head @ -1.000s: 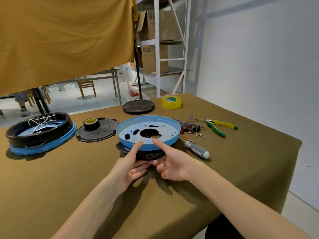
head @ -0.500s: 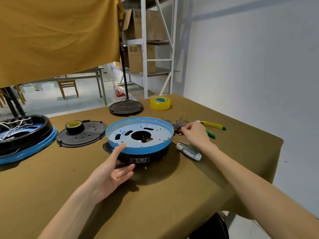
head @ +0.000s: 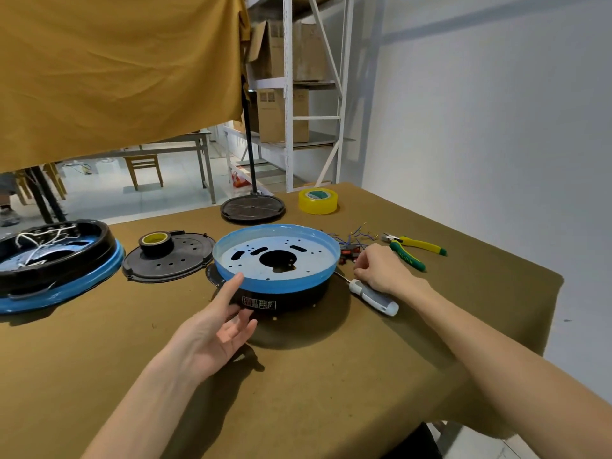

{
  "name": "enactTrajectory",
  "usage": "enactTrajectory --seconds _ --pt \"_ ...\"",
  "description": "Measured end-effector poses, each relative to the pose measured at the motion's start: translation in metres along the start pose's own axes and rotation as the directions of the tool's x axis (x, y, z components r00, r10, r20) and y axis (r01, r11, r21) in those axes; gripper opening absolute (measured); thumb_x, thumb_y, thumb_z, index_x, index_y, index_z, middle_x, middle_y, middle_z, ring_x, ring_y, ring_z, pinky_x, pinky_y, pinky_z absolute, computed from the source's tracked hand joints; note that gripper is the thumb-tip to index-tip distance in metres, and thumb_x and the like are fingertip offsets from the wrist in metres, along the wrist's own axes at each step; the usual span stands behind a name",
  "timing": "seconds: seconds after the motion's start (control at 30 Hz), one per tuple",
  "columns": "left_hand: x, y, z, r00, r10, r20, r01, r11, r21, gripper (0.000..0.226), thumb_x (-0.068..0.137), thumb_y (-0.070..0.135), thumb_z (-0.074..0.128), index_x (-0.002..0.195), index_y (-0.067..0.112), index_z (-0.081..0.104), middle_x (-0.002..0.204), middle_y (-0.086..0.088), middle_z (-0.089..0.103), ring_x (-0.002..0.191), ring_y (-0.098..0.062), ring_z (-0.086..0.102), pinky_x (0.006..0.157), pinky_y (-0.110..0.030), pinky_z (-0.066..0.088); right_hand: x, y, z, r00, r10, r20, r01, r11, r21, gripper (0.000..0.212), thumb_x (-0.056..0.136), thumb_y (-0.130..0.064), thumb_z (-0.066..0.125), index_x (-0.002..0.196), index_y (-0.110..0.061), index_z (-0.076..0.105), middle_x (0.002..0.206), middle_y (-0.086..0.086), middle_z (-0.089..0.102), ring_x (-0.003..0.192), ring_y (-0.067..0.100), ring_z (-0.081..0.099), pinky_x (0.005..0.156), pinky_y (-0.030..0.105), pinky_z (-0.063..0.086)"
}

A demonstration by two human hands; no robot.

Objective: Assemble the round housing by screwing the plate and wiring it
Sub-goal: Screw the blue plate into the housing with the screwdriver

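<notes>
The round housing stands mid-table, black below with a blue rim, and a white perforated plate lies inside it. My left hand is open at its near left side, thumb tip touching the blue rim. My right hand rests on the table just right of the housing, fingers curled down among small parts; the fingertips are hidden. A white-handled screwdriver lies under that wrist. Blue wires and red connectors lie just beyond the hand.
Yellow-green pliers lie at the right. A yellow tape roll and a black stand base sit at the back. A black cover carrying a small tape roll and a second wired housing are at the left.
My right hand left the housing's front, moved right to the small parts and has now dropped lower beside the screwdriver. My left hand stayed at the rim.
</notes>
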State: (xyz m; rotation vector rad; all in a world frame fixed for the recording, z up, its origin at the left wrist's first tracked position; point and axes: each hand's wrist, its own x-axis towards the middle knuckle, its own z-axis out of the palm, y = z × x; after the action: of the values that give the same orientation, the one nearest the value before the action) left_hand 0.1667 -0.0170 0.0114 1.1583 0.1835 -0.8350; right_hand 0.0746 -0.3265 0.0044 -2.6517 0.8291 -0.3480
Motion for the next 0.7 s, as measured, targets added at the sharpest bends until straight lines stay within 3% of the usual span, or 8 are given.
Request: enactTrajectory --seconds 0.07,0.17,0.23,0.33,0.4,0.47,0.63,0.7 --pt "0.000 0.001 0.004 0.999 0.021 -0.033 -0.021 1.000 0.004 0.077 0.058 0.037 0.091 0.118 0.006 0.055 0.125 -0.018 0.064 0.081 -0.015 0.063 0.049 -0.029 0.059 -0.006 -0.012 0.001 0.985 -0.036 -0.167 0.049 0.996 0.074 0.009 0.098 -0.014 0.066 0.103 -0.013 0.073 0.104 0.005 0.072 0.090 0.017 0.064 0.082 0.034 0.055" --pt "0.004 0.006 0.004 0.997 0.013 -0.071 -0.013 1.000 -0.004 0.063 0.069 0.030 0.092 0.115 0.006 0.056 0.120 -0.018 0.063 0.084 -0.016 0.059 0.047 -0.028 0.058 -0.017 -0.041 -0.006 0.881 -0.069 -0.467 0.214 0.940 0.265 0.012 0.099 -0.015 0.065 0.111 -0.017 0.069 0.097 -0.005 0.067 0.085 0.006 0.060 0.074 0.019 0.049" --pt "0.006 0.011 0.002 0.995 0.019 -0.097 -0.020 1.000 -0.009 0.059 0.073 0.028 0.090 0.116 0.008 0.056 0.114 -0.016 0.061 0.083 -0.017 0.057 0.046 -0.027 0.057 -0.025 -0.067 -0.011 0.841 -0.128 -0.526 0.338 0.883 0.325 0.010 0.098 -0.014 0.067 0.107 -0.019 0.070 0.091 -0.009 0.066 0.082 0.003 0.061 0.068 0.012 0.048" --pt "0.010 0.017 -0.007 0.990 0.075 -0.120 -0.064 0.993 0.099 0.061 0.076 0.033 0.085 0.124 0.008 0.056 0.120 -0.015 0.060 0.091 -0.020 0.061 0.046 -0.026 0.056 -0.034 -0.102 -0.008 0.894 -0.257 -0.366 0.404 0.815 0.415 0.007 0.096 -0.013 0.068 0.098 -0.019 0.071 0.086 -0.007 0.070 0.077 0.007 0.066 0.069 0.018 0.055" --pt "0.012 0.021 -0.017 0.989 0.098 -0.111 -0.076 0.979 0.189 0.066 0.077 0.039 0.080 0.130 0.009 0.055 0.127 -0.015 0.060 0.102 -0.024 0.064 0.049 -0.028 0.057 -0.039 -0.114 -0.002 0.931 -0.280 -0.233 0.361 0.797 0.484 0.006 0.095 -0.011 0.068 0.096 -0.016 0.072 0.084 -0.002 0.072 0.074 0.012 0.069 0.069 0.025 0.057" --pt "0.016 0.025 -0.028 0.989 0.103 -0.109 -0.075 0.968 0.239 0.067 0.078 0.046 0.077 0.131 0.011 0.056 0.129 -0.015 0.061 0.104 -0.024 0.065 0.055 -0.030 0.059 -0.045 -0.121 0.008 0.958 -0.271 -0.092 0.276 0.784 0.556 0.006 0.093 -0.008 0.069 0.095 -0.012 0.073 0.082 0.004 0.074 0.066 0.014 0.069 0.060 0.024 0.055" --pt "0.023 0.021 -0.031 0.955 0.281 -0.095 -0.230 0.904 0.359 0.086 0.073 0.059 0.079 0.143 0.019 0.052 0.137 -0.015 0.061 0.122 -0.029 0.061 0.103 -0.048 0.053 -0.062 -0.137 0.026 0.976 -0.211 0.056 0.124 0.745 0.655 0.013 0.092 -0.007 0.070 0.085 -0.018 0.072 0.071 0.005 0.074 0.055 0.011 0.068 0.052 0.022 0.054" --pt "0.020 0.020 -0.028 0.943 0.325 -0.076 -0.287 0.906 0.312 0.099 0.060 0.057 0.081 0.146 0.020 0.049 0.143 -0.016 0.058 0.125 -0.033 0.061 0.106 -0.053 0.051 -0.061 -0.140 0.021 0.973 -0.175 0.151 0.000 0.651 0.759 0.012 0.091 -0.005 0.072 0.086 -0.015 0.073 0.070 0.006 0.075 0.056 0.013 0.069 0.054 0.023 0.056"
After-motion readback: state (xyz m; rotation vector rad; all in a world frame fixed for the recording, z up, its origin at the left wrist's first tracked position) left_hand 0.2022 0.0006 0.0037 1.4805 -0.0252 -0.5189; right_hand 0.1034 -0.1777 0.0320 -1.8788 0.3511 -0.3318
